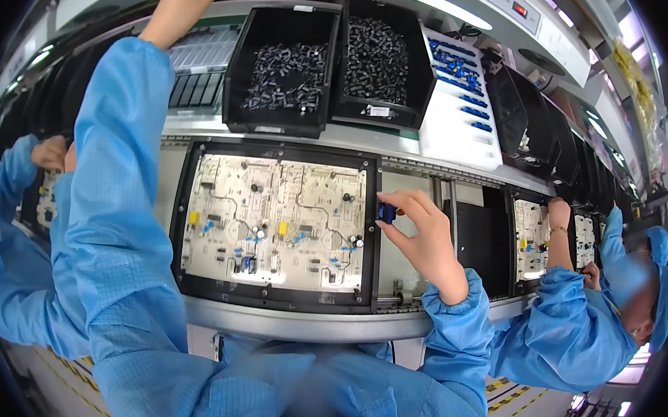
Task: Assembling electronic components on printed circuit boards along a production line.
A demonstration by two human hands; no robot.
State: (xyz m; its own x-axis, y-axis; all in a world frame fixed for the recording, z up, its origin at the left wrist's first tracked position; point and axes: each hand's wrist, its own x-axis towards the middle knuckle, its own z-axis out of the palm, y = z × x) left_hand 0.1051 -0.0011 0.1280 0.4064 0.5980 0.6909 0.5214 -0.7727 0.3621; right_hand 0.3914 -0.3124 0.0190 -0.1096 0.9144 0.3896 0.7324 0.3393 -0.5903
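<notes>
Raised at the upper left, my left hand (187,1) has its thumb and fingers pinched together near the top edge. What they hold, if anything, I cannot make out. My right hand (429,243) grips a small dark-blue electronic component (386,212) between thumb and fingers. It hovers by the right edge of a black frame (372,245). Inside that frame lie two pale circuit boards (315,200) side by side, carrying small yellow, blue and black parts. Another blue component (248,264) sits low on the left board.
Behind the boards stand two black bins (274,121) (378,110) of small black cylindrical parts. A white tray (460,147) carries rows of blue components. Co-workers in blue sit left and right; one person's hand (558,213) is over another framed board (526,258). A metal rail (304,325) runs along the front.
</notes>
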